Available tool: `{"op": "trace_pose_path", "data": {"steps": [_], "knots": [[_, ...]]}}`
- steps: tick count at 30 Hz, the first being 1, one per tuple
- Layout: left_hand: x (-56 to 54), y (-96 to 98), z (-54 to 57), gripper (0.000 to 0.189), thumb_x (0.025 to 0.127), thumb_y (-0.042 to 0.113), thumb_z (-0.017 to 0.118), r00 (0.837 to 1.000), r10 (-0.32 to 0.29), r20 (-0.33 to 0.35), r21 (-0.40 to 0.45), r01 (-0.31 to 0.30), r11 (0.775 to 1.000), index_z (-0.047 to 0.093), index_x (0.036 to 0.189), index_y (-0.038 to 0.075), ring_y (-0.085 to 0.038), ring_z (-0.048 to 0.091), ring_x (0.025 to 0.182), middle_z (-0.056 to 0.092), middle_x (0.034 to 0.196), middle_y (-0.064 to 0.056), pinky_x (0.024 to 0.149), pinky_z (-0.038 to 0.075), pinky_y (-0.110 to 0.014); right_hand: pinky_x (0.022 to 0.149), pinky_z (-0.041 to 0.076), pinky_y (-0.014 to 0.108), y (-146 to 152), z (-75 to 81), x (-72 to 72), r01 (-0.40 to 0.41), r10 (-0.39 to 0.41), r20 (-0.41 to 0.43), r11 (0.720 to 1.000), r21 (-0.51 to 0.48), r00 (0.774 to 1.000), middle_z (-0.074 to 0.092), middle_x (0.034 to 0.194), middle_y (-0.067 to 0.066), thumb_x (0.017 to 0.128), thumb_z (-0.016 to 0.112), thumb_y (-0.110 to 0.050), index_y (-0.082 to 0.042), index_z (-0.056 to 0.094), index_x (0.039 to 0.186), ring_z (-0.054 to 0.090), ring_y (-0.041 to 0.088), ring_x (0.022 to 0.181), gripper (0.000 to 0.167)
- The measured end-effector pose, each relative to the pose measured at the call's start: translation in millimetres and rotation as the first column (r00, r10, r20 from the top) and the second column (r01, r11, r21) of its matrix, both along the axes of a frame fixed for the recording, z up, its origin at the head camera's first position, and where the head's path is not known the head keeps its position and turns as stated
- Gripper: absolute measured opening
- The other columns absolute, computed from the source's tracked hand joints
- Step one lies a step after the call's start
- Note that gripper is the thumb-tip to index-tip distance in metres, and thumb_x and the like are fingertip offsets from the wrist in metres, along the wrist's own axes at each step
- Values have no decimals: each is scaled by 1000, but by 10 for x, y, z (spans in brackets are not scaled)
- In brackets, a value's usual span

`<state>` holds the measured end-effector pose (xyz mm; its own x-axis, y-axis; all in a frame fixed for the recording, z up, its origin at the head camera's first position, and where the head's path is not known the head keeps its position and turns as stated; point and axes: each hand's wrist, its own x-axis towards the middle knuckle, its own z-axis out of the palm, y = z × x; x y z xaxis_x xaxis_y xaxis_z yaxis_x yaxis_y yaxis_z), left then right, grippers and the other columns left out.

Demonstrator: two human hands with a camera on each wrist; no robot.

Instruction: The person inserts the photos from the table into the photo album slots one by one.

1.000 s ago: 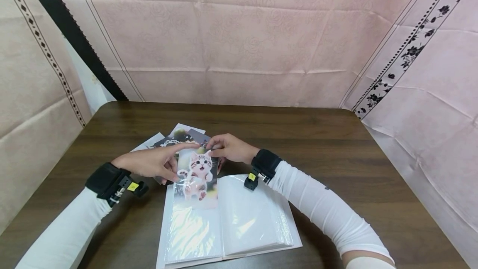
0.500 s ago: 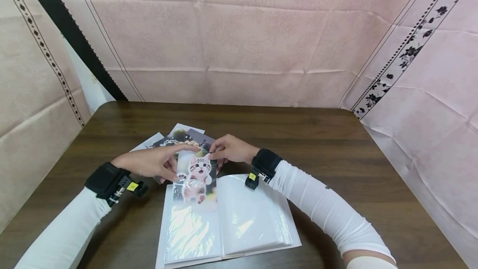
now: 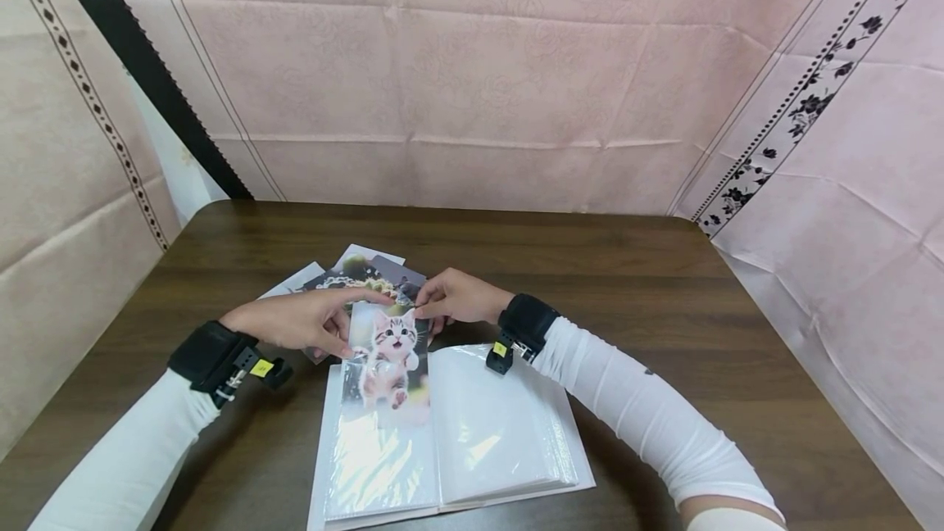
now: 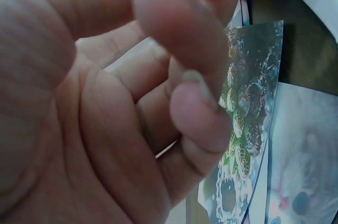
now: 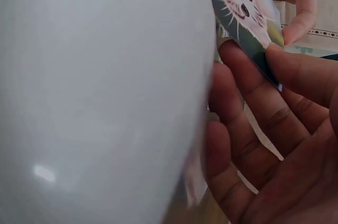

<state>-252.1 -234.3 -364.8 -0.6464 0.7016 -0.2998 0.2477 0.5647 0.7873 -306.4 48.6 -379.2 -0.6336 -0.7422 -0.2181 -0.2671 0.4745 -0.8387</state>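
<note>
A kitten photo (image 3: 391, 355) has its lower part inside the clear pocket on the left page of an open photo album (image 3: 383, 465). My right hand (image 3: 460, 297) pinches the photo's upper right corner between thumb and fingers, seen close up in the right wrist view. On the other side, my left hand (image 3: 302, 319) holds the photo lightly, index finger along its top edge and thumb at its left edge near the pocket mouth. Its remaining fingers curl under the palm in the left wrist view, over a dark flowered photo (image 4: 245, 113).
Beyond the album, more loose photos (image 3: 369, 269) lie overlapping, partly under the left hand. The right album page (image 3: 501, 424) has a clear pocket over white. Brown wooden table (image 3: 664, 334) surrounds everything, with pink cloth (image 3: 501, 88) hanging behind.
The kitten photo has slid a little further down into the pocket. My right hand and left index finger have come slightly toward me with it; the album has stayed in place.
</note>
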Motion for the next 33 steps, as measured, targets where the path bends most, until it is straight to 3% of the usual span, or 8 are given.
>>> {"op": "trace_pose_path", "data": {"steps": [9, 16, 33], "knots": [[-22, 2, -13, 73, 92, 22, 76, 999, -4, -35, -19, 4, 1000, 37, 154, 23, -14, 55, 63, 59, 103, -10, 54, 49, -27, 74, 57, 30, 19, 7, 1, -13, 13, -3, 1000, 19, 1000, 71, 88, 13, 98, 65, -9, -2, 74, 106, 67, 24, 74, 14], [-1, 0, 0, 72, 91, 24, 76, 999, 3, -43, -33, -5, 999, 39, 152, 19, -14, 54, 59, 63, 83, -5, 55, 49, -25, 76, 58, 30, 22, -1, 12, -30, 30, -10, 999, 43, 999, 72, 90, 16, 99, 65, -11, -3, 75, 104, 66, 19, 73, 14], [-2, 19, 14, 54, 90, 19, 77, 999, 13, -47, -55, -16, 998, 51, 138, 16, -14, 53, 56, 66, 80, -3, 54, 47, -26, 74, 57, 29, 11, 10, 65, -64, 67, -40, 996, 57, 997, 72, 90, 17, 97, 66, -9, -2, 74, 99, 66, 25, 75, 11]]}}
